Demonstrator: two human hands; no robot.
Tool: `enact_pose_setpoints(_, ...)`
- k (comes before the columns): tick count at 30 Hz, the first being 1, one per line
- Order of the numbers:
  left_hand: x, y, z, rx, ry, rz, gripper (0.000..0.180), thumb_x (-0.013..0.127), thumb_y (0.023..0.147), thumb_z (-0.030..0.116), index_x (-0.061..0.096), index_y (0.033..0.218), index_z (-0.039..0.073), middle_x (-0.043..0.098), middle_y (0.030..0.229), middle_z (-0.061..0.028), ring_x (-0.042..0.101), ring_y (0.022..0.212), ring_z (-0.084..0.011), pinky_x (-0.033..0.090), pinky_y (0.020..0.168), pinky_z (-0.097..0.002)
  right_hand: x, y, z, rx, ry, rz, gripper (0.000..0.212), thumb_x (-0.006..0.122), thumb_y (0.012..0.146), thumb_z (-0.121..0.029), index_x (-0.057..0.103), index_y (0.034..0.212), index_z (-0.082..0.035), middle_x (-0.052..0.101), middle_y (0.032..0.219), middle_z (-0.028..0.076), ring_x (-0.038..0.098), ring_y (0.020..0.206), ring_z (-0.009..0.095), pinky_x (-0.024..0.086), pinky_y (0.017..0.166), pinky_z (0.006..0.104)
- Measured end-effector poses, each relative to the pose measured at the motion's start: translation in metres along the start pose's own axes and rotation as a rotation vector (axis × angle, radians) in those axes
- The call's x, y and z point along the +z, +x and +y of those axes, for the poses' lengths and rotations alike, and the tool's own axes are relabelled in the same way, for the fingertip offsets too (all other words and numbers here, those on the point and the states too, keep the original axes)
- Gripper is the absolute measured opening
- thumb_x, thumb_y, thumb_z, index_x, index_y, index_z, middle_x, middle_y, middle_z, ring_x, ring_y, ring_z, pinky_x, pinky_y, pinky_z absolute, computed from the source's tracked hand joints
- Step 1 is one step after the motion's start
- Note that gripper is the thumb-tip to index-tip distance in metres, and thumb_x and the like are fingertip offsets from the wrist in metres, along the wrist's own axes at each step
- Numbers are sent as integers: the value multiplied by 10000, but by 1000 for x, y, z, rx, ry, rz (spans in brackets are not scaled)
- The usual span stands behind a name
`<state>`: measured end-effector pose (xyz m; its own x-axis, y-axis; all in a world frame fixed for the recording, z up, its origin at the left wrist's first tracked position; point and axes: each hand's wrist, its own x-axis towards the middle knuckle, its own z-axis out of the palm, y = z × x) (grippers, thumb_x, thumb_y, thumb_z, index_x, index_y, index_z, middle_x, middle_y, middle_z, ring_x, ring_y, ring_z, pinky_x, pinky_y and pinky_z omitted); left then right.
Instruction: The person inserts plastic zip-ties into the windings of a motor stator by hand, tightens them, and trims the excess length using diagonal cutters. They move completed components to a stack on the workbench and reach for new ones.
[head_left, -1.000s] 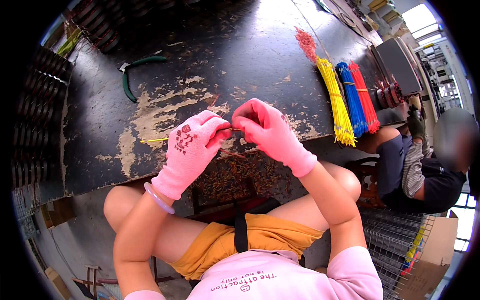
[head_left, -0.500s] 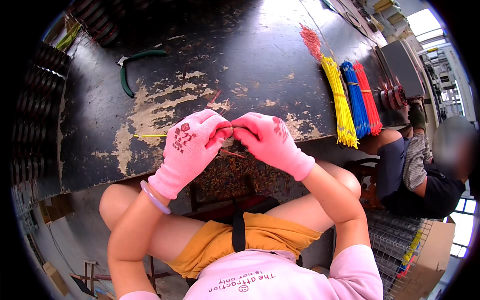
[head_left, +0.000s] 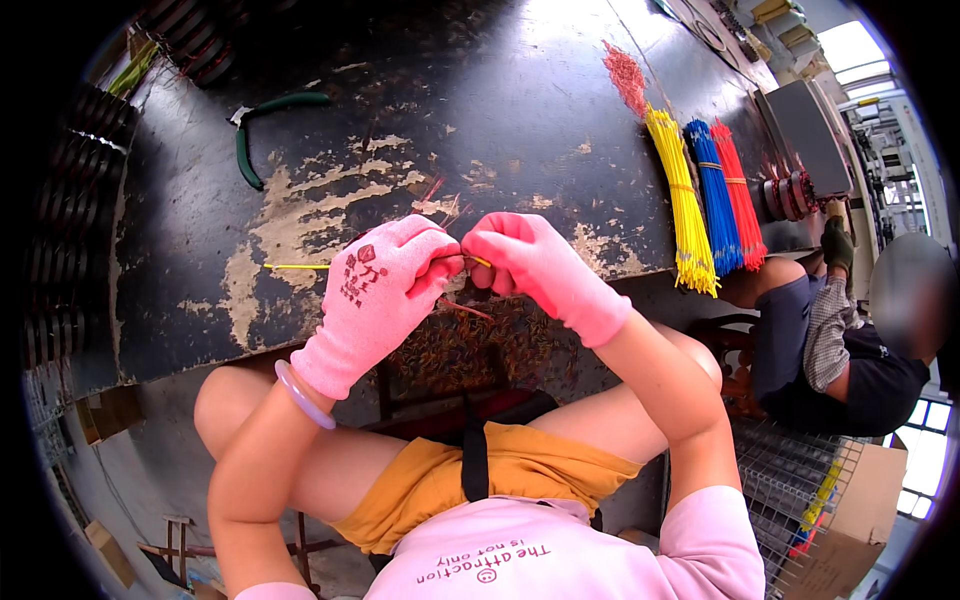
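Both my hands wear pink gloves and meet at the table's near edge. My left hand (head_left: pixel 375 300) is closed around a thin yellow wire (head_left: pixel 295 266), whose free end sticks out to the left past the glove. Fingertip to fingertip with it, my right hand (head_left: pixel 545 270) pinches a short yellow piece that shows between the thumb and finger. Whether this piece and the long wire are joined is hidden by the gloves. Some thin reddish wires (head_left: pixel 467 309) poke out below the fingers.
Green-handled pliers (head_left: pixel 243 145) lie open at the back left of the worn black table (head_left: pixel 480 130). At the right are yellow (head_left: pixel 680 200), blue (head_left: pixel 712 200) and red wire bundles (head_left: pixel 738 195), with a red heap (head_left: pixel 626 78) behind. A person (head_left: pixel 850 340) sits at far right.
My right hand has turned and lifted slightly, and its fingers now show a yellow piece that was hidden before. The left hand stays nearly in place, still holding the wire.
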<state>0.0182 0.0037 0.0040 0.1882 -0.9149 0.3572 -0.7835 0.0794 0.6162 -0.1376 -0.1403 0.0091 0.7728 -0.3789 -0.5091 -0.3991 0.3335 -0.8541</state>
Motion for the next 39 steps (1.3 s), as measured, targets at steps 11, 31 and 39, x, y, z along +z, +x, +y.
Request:
enact_pose_setpoints(11,0,-2,-1,-44,-34,-22,86,707,859,112,707,944,116,687,931,-42,685,865,-282,547,719,-387,2,-14,7,-248,-347,64,205,667,977,-241,694,1048,-50,718,898,40,665,715,120,538,676,274)
enact_pose_setpoints(31,-5,-6,0,-39,-37,-64,105,689,844,51,703,944,79,696,944,-55,691,835,-274,548,708,-360,-19,-57,-13,-123,-780,261,357,675,973,-356,658,821,-33,704,762,45,652,642,170,509,600,316)
enact_pose_setpoints(39,-3,-3,0,-47,-14,-73,70,689,859,106,702,927,114,692,929,-36,690,857,-275,546,719,-384,4,-10,14,-1156,-1363,526,247,755,913,-348,709,996,-120,654,767,23,646,662,201,523,623,324)
